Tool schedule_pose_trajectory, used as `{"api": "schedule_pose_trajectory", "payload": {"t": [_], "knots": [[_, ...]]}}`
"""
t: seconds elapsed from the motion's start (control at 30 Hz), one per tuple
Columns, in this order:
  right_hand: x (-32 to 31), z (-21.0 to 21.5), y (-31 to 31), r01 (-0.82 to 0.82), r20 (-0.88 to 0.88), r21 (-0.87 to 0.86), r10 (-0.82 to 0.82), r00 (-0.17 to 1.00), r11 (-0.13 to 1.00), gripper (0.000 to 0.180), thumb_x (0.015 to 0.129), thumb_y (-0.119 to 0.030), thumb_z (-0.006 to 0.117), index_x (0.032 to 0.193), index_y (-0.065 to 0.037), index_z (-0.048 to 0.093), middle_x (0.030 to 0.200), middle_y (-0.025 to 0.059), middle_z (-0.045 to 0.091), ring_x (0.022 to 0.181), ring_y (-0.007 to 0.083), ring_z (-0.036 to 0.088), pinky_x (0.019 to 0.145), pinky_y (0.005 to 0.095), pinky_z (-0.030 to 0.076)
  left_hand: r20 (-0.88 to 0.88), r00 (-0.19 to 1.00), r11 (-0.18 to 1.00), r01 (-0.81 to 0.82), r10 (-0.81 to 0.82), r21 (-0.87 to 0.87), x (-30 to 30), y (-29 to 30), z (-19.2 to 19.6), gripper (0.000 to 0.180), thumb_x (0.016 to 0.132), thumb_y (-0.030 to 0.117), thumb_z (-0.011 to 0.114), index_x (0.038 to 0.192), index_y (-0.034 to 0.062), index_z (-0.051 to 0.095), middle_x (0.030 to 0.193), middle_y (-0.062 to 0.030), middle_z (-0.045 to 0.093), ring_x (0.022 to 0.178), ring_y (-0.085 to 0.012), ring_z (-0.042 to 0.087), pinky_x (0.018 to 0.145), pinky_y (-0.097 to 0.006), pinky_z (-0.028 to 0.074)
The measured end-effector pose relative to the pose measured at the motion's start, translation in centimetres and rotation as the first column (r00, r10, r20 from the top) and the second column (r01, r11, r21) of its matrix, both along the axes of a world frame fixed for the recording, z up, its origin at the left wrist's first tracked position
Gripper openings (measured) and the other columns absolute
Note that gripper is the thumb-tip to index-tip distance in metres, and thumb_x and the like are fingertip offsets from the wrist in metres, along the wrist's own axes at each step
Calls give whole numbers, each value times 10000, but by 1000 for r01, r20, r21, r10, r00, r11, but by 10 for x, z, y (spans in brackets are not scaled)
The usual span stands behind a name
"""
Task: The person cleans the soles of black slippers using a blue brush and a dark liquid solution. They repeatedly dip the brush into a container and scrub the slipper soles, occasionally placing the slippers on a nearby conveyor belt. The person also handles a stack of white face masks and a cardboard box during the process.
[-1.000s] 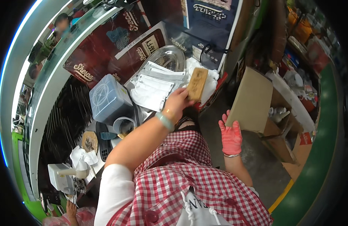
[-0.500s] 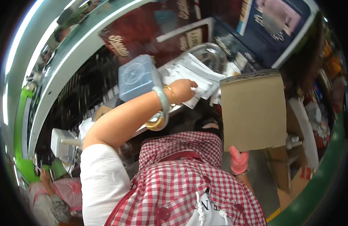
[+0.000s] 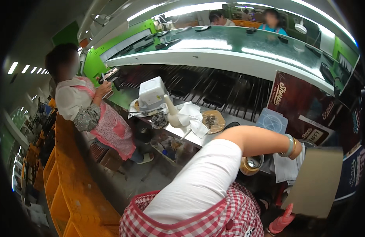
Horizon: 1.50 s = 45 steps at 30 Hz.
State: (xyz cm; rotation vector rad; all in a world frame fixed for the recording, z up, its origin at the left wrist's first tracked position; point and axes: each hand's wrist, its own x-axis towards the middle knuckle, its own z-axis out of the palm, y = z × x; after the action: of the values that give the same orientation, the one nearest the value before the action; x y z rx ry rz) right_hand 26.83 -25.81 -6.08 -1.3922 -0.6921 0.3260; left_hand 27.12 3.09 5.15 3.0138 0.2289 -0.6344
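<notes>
My right hand (image 3: 282, 222), in a pinkish-red glove, grips the lower edge of a brown cardboard piece (image 3: 315, 183) that stands up at the right. My left hand (image 3: 296, 150), bare with a pale green bangle and a gold bracelet at its wrist, reaches across to the white papers (image 3: 285, 168) beside the cardboard. Its fingers are hidden, so I cannot make out whether it holds anything. Behind my left forearm sits a translucent blue plastic box (image 3: 271, 120). A round gold-coloured container (image 3: 250, 163) lies below that forearm.
Dark red printed cartons (image 3: 289, 93) stand behind the bench. To the left are a white appliance (image 3: 151, 93), a long-necked pale bottle (image 3: 173, 116) and crumpled white cloths (image 3: 190, 114). A co-worker (image 3: 105, 126) in a pink apron stands further left, near orange crates (image 3: 68, 189).
The view has swung to the left, bringing the co-worker and orange crates in more fully. My gloved hand keeps its hold on the cardboard; my left hand stays by the papers.
</notes>
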Motion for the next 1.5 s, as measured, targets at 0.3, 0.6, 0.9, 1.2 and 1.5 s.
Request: {"api": "schedule_pose_trajectory", "payload": {"t": [0.3, 0.6, 0.9, 1.2, 1.5], "knots": [[-7, -10, -24, 373, 0, -99, -375, 927, 923, 346, 912, -183, 538, 1124, 90, 531, 1055, 101, 594, 920, 179, 554, 797, 321, 459, 189, 918, 936, 327, -348, 132, 67, 15, -61, 553, 705, 232, 627, 1219, 51, 536, 1238, -187, 514, 1182, -305, 477, 969, -428, 399], [-5, 49, -31, 345, 34, -153, -344, 938, 926, 281, 837, -197, 642, 1029, 3, 596, 866, 42, 631, 748, 134, 553, 706, 284, 446, 14, 946, 937, 319, -324, 140, 75, 17, -63, 862, 668, 182, 686, 1407, 159, 243, 1383, -125, 344, 1270, -331, 350, 994, -424, 384], [12, 69, -27, 396, 57, -139, -392, 918, 907, 320, 868, -199, 588, 1118, -2, 555, 976, 65, 633, 843, 161, 572, 759, 282, 450, 187, 889, 908, 402, -418, 119, 93, 50, -49, 240, 664, 24, 532, 848, 52, 686, 958, -158, 604, 951, -321, 563, 830, -373, 458], [3, 79, -35, 476, 284, -173, -420, 862, 862, 348, 858, -130, 602, 1172, -1, 525, 1091, 93, 598, 929, 188, 562, 843, 301, 426, 367, 928, 996, 83, -64, -36, 82, 97, 35, 262, 688, 102, 592, 926, 24, 668, 847, -201, 650, 787, -327, 619, 757, -374, 475], [52, 75, 36, 595, 897, -234, -65, 438, 769, 540, 692, -110, 638, 1219, -97, 521, 1197, 69, 549, 1064, 268, 508, 880, 386, 392, 500, 753, 889, -251, 428, -383, 23, 123, 125, 249, 670, 111, 606, 857, -52, 631, 728, -52, 611, 665, -148, 538, 615, -293, 437]]}}
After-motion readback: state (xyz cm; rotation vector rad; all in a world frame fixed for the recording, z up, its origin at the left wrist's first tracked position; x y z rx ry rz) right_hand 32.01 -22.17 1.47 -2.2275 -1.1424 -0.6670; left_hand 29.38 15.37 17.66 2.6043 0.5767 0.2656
